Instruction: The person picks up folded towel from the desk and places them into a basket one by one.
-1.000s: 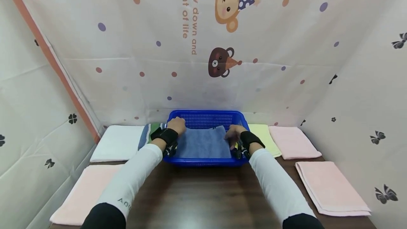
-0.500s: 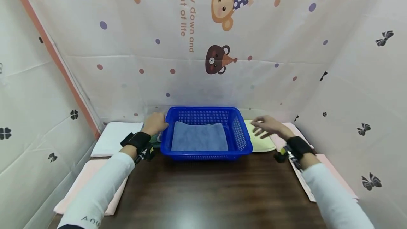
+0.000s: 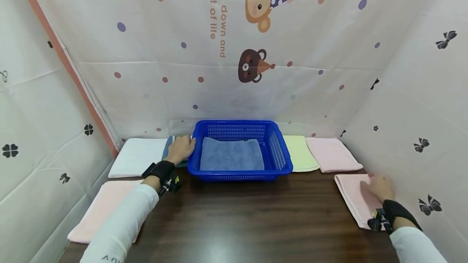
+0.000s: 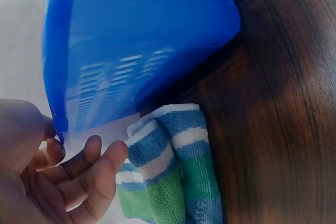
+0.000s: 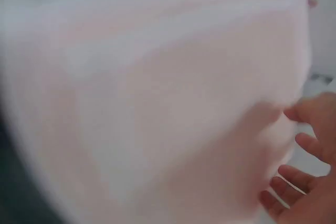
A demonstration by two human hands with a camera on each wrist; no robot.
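Note:
A folded blue towel (image 3: pixel 232 155) lies inside the blue plastic basket (image 3: pixel 237 176) near the back wall. My left hand (image 3: pixel 180 149) is at the basket's left rim. In the left wrist view, the thumb and index finger pinch the rim's edge, while the other fingers curl loosely beside a striped towel (image 4: pixel 194 156). At the far right, my right hand (image 3: pixel 380 188) is over a folded pink towel (image 3: pixel 352 194). Its fingers (image 5: pixel 294 177) are spread and slightly bent at the towel's edge in the right wrist view; that towel is blurred there, and firm contact is unclear.
A white towel (image 3: pixel 139 157) and another pink towel (image 3: pixel 106 210) lie on the left. Right of the basket are a yellow towel (image 3: pixel 300 155) and a further pink towel (image 3: pixel 333 155). Printed curtains (image 3: pixel 164 100) enclose the brown table (image 3: pixel 237 218).
Both hands have left the blue towel in the basket. My left hand has shifted to the basket's left rim; my right hand has swung right and forward to the front pink towel.

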